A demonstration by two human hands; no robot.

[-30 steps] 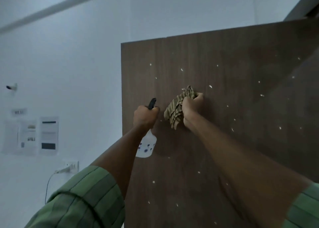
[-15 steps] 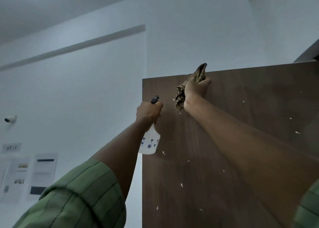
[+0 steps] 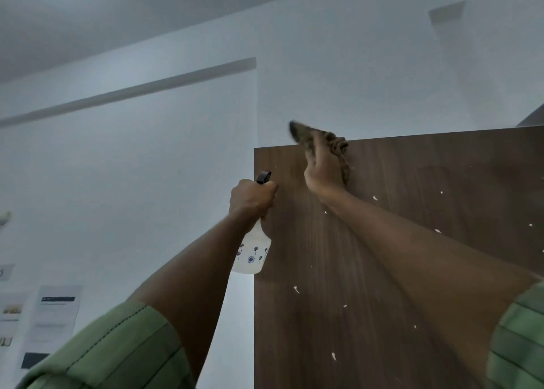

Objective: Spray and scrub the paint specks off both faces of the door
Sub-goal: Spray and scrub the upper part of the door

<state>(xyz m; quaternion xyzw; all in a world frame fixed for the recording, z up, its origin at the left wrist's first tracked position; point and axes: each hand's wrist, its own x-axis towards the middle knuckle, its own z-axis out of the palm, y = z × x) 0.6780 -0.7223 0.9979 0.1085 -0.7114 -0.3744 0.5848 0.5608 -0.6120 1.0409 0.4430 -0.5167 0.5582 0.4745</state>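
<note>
Your right hand (image 3: 322,170), gripping the rag (image 3: 343,164), has climbed to the door (image 3: 412,270) top edge, left hand (image 3: 251,198) clutching the spray bottle (image 3: 253,253), specks below remain.

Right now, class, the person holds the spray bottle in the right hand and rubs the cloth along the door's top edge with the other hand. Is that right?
Not quite. The head view shows the spray bottle in the left hand; the right hand rubs the cloth along the door's top edge.
</note>
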